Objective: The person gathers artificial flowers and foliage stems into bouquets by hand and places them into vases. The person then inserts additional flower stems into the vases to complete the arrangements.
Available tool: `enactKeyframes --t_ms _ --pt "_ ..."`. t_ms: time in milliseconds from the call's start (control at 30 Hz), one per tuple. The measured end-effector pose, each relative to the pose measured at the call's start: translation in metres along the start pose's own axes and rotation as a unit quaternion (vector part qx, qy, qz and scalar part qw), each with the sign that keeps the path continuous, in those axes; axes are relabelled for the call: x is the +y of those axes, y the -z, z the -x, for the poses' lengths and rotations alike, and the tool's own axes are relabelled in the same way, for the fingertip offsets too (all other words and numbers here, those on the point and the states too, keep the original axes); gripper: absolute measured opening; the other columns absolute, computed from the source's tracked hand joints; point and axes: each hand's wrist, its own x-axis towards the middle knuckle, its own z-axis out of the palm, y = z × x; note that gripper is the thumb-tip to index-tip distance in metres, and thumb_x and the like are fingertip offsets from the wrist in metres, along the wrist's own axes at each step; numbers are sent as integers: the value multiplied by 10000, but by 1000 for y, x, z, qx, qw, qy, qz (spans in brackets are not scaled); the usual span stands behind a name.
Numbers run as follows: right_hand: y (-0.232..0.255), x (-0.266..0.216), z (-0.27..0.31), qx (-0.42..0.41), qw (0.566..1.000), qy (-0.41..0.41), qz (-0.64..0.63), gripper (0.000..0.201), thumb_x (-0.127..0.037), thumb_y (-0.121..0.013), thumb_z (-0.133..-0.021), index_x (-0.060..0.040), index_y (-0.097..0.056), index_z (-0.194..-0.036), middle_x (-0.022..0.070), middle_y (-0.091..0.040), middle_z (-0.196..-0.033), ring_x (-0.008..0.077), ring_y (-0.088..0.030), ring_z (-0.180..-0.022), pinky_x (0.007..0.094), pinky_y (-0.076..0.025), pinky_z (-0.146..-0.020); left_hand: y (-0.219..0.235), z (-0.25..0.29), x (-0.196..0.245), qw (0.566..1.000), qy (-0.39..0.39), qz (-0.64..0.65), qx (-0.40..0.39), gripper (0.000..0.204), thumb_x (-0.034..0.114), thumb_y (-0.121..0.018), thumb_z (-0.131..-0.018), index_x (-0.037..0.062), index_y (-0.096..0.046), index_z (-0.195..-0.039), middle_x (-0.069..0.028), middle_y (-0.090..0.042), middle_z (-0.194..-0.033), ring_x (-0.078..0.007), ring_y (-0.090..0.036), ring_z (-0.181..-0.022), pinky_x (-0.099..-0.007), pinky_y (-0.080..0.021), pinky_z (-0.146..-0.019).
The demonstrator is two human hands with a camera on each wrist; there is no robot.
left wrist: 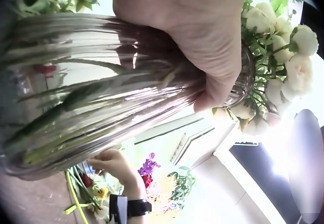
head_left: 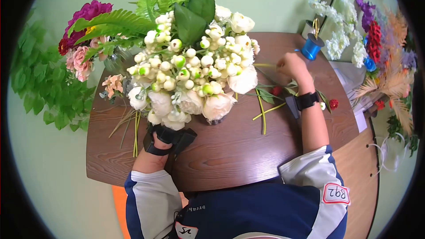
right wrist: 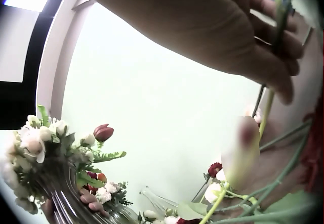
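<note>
My left hand [left wrist: 197, 27] grips a clear ribbed glass vase [left wrist: 101, 102] near its neck, thumb across the front. Stems show through the glass. From its mouth spreads a bouquet of white roses and berry sprigs [head_left: 190, 66] with fern fronds and dark leaves, hiding the vase and most of that hand in the head view. Over the right side of the table, my right hand [head_left: 292, 67] holds thin green flower stems [right wrist: 267, 110], its fingers curled round them in the right wrist view. Below it lie a red flower [head_left: 276, 90] and loose stems [head_left: 261, 110].
A blue ribbon spool [head_left: 312, 48] stands at the table's back right. Cut stems [head_left: 136, 135] lie at the left of the brown table [head_left: 230, 155]. Pink and magenta flowers [head_left: 82, 57] stand behind the left edge; white blossoms [head_left: 338, 40] and mixed flowers stand off to the right.
</note>
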Motion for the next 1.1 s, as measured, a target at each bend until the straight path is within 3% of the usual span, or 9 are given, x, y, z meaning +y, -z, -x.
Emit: enactKeyframes --t_ms 67,100,167,267,467,633,700,833,1100 --pt "16 -4 3 114 993 14 -32 162 -206 -693 -699 -115 -701 -834 120 -659 -829 278 -633 -767 363 -504 -658 0 1 -2 1000 -4 -19 0 659 534 -400 -880 87 -293 -1353 -102 -346 -1361 -244 -408 -1184 -366 -372 -978" --pt "25 -10 9 115 993 17 -31 162 -206 -693 -699 -115 -701 -834 120 -659 -829 278 -633 -767 363 -504 -658 1 4 -3 1000 -6 -28 0 659 534 -399 -880 87 -293 -1353 -102 -347 -1361 -244 -409 -1183 -366 -373 -977" --pt "42 -20 22 330 941 70 -15 153 -241 -680 -718 -134 -704 -825 74 -641 -725 265 -621 -705 364 -485 -598 1 1 -2 999 -10 -44 0 659 535 -398 -880 87 -294 -1352 -102 -348 -1359 -244 -410 -1182 -366 -374 -976" --pt "70 -43 48 405 911 74 14 146 -257 -661 -735 -171 -708 -843 24 -587 -630 228 -577 -615 351 -421 -544 0 2 -3 998 -18 -66 1 660 537 -396 -880 87 -295 -1351 -103 -350 -1358 -245 -411 -1180 -367 -375 -974" --pt "87 -66 67 429 873 227 43 129 -164 -656 -737 -165 -688 -862 -12 -522 -610 167 -479 -621 302 -315 -598 2 -2 -3 993 -36 -111 18 660 540 -393 -879 87 -297 -1350 -104 -354 -1354 -245 -414 -1176 -368 -378 -970" --pt "79 -76 66 424 868 258 19 137 -146 -663 -727 -145 -670 -865 -5 -475 -588 164 -464 -619 304 -314 -602 7 -3 -5 987 -48 -148 37 660 542 -390 -879 88 -299 -1349 -104 -357 -1351 -245 -417 -1173 -368 -380 -967" --pt "82 -77 70 415 872 258 -5 48 -137 -660 -730 -128 -652 -777 3 -560 -609 180 -501 -608 313 -328 -588 4 -4 -3 985 -54 -159 45 660 543 -389 -879 88 -300 -1349 -105 -358 -1350 -245 -418 -1172 -369 -381 -966" --pt "88 -69 72 425 870 247 -30 29 -130 -639 -755 -104 -644 -767 31 -580 -617 205 -518 -599 323 -339 -575 7 0 -2 979 -62 -184 57 661 545 -386 -879 88 -301 -1348 -105 -361 -1348 -245 -420 -1169 -369 -383 -963" --pt "37 -8 17 359 933 42 4 139 -99 -552 -782 -85 -665 -863 121 -616 -694 285 -596 -632 375 -451 -632 -21 24 -1 966 -93 -222 95 661 549 -381 -878 88 -304 -1346 -106 -366 -1343 -245 -424 -1164 -371 -387 -958"
